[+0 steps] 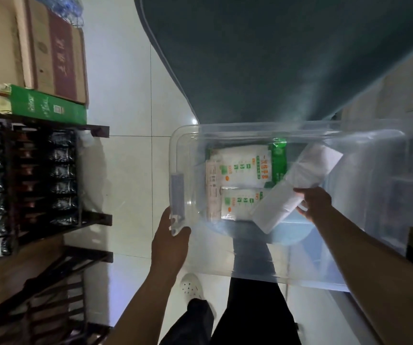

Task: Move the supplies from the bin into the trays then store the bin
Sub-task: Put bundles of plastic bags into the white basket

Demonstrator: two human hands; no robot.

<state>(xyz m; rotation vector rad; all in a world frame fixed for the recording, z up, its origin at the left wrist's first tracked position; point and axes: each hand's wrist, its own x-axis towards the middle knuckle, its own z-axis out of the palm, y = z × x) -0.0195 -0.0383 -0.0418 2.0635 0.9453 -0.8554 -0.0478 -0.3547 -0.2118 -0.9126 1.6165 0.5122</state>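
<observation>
The clear bin (pixel 225 257) held glove packets (pixel 245 168); the left hand (pixel 169 241) gripped its rim, the right hand (pixel 312 202) a white packet (pixel 280 205) inside.

Left hand (pixel 169 241), forearm extended, grips the near-left corner of the clear plastic rectangular bin (pixel 300 275). Right hand (pixel 313 204) reaches inside the bin, fingers apparently curled around a white packet (pixel 278 207); motion blur obscures the contact.

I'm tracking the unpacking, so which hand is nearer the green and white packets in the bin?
Right. The right hand is inside the bin, just beside the green and white packets, holding a white bundle. The left hand grips the bin's outer left corner.
</observation>
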